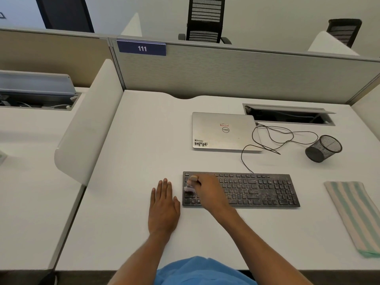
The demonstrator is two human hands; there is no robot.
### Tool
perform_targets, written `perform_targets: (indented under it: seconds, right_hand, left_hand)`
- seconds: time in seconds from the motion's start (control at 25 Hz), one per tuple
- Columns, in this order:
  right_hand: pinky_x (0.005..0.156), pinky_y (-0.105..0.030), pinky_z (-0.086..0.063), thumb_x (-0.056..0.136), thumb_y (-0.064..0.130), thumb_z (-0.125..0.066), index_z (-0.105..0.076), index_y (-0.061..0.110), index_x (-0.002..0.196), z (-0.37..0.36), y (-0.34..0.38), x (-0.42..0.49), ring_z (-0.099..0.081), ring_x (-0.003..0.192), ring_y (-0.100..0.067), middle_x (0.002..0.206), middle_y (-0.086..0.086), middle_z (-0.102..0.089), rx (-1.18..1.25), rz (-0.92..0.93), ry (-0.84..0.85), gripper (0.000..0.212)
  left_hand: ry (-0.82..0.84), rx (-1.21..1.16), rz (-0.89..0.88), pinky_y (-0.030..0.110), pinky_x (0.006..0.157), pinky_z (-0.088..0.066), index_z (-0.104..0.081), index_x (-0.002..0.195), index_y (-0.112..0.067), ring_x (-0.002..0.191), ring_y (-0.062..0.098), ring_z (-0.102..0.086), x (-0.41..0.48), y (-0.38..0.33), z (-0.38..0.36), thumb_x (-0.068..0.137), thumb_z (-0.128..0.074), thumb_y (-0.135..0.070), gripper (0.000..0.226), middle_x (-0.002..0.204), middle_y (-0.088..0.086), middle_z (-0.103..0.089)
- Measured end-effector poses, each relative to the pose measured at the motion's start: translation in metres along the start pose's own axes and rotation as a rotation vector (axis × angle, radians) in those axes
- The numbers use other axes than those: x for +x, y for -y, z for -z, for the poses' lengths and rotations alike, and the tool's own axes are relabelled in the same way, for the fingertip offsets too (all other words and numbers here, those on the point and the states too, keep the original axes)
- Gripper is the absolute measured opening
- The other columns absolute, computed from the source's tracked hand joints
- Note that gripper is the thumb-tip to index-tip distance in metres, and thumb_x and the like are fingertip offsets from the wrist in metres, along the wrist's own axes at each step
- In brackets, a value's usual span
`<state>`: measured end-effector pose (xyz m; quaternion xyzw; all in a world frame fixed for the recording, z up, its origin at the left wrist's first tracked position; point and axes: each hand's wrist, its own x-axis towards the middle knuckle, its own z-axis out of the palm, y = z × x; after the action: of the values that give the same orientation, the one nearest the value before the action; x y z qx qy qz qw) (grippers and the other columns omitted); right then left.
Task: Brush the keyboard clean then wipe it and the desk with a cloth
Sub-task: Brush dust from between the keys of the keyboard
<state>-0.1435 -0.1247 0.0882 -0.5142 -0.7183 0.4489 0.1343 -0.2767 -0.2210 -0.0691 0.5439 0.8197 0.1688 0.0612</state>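
Keyboard under one brush, two hands at work

One dusty black keyboard [257, 191] lies on the white desk [133, 161]. The right hand [207, 192], fingers curled, grips one small brush [188, 189] on its left-end keys. The left hand [163, 206] rests flat just beside it, fingers straight. One striped cloth [353, 217] lies well to the right. One closed laptop [224, 131] and one mesh cup [322, 149] sit behind.

A grey fabric partition [236, 75] crosses the middle of the frame, with a blue plate [141, 48] reading 111 on its upper left corner. Beyond it, two black mesh-backed chairs [204, 19] [343, 30] stand before a pale wall [267, 17]. At left, a curved white divider [88, 124] screens off a neighbouring table [30, 161]. Dark floor [20, 277] shows at lower left.
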Motion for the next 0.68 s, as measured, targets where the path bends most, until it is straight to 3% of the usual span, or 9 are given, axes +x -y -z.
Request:
perform_targets:
  seconds: [0.12, 0.2, 0.28, 0.36, 0.44, 0.52, 0.68]
  right_hand:
    - [0.082, -0.024, -0.056, 0.100, 0.014, -0.053, -0.069, 0.007, 0.085, -0.016, 0.000, 0.002, -0.075, 0.087, -0.011, 0.084, 0.007, -0.072, 0.060, -0.049, 0.079, 0.023]
    - [0.078, -0.029, -0.053, 0.099, 0.019, -0.051, -0.064, 0.025, 0.081, -0.017, -0.004, 0.001, -0.070, 0.080, -0.009, 0.082, 0.010, -0.069, -0.073, -0.041, 0.070, 0.022]
    - [0.068, -0.023, -0.046, 0.100, 0.017, -0.048, -0.055, 0.036, 0.094, -0.012, -0.010, 0.001, -0.058, 0.079, -0.007, 0.089, 0.012, -0.062, -0.186, -0.037, 0.004, 0.021]
    - [0.062, -0.016, -0.045, 0.099, 0.016, -0.048, -0.060, 0.034, 0.096, -0.006, -0.016, 0.001, -0.061, 0.077, -0.010, 0.094, 0.009, -0.067, -0.188, -0.024, -0.037, 0.022]
    - [0.066, -0.023, -0.055, 0.100, 0.017, -0.046, -0.065, 0.030, 0.091, -0.004, -0.018, 0.005, -0.071, 0.077, -0.011, 0.094, 0.006, -0.074, -0.170, -0.055, -0.086, 0.025]
    - [0.068, -0.032, -0.058, 0.103, 0.026, -0.044, -0.055, 0.032, 0.079, -0.002, -0.015, 0.009, -0.071, 0.076, -0.010, 0.083, 0.008, -0.071, -0.175, -0.016, -0.114, 0.027]
    - [0.058, -0.028, -0.040, 0.106, 0.024, -0.042, -0.043, 0.027, 0.070, -0.006, -0.009, 0.009, -0.059, 0.063, -0.008, 0.071, 0.005, -0.065, -0.138, 0.058, -0.160, 0.037]
  left_hand:
    - [0.002, 0.008, 0.003, 0.042, 0.130, -0.010, -0.042, 0.159, -0.005, 0.159, 0.024, -0.029, -0.001, 0.002, 0.000, 0.104, -0.027, -0.035, 0.065, 0.170, 0.011, -0.034]
    - [0.004, 0.010, 0.002, 0.042, 0.130, -0.010, -0.041, 0.160, -0.005, 0.159, 0.024, -0.028, -0.002, 0.000, 0.000, 0.104, -0.026, -0.035, 0.065, 0.170, 0.011, -0.033]
    - [0.004, 0.007, 0.004, 0.042, 0.130, -0.009, -0.040, 0.160, -0.005, 0.159, 0.023, -0.027, -0.001, 0.000, 0.001, 0.105, -0.027, -0.034, 0.065, 0.170, 0.011, -0.033]
    - [0.009, -0.002, 0.008, 0.042, 0.130, -0.010, -0.040, 0.160, -0.005, 0.159, 0.024, -0.027, -0.001, 0.000, 0.001, 0.104, -0.027, -0.034, 0.065, 0.170, 0.011, -0.033]
    - [0.003, -0.003, 0.008, 0.043, 0.130, -0.010, -0.042, 0.159, -0.005, 0.159, 0.024, -0.029, -0.001, 0.000, 0.001, 0.104, -0.028, -0.034, 0.064, 0.169, 0.011, -0.035]
    - [0.002, -0.007, 0.010, 0.042, 0.130, -0.010, -0.042, 0.159, -0.004, 0.159, 0.024, -0.029, 0.000, 0.000, 0.001, 0.104, -0.029, -0.033, 0.064, 0.169, 0.012, -0.036]
    - [0.000, 0.000, 0.007, 0.040, 0.130, -0.007, -0.042, 0.159, -0.004, 0.158, 0.024, -0.030, -0.001, -0.001, 0.001, 0.104, -0.030, -0.033, 0.063, 0.169, 0.012, -0.036]
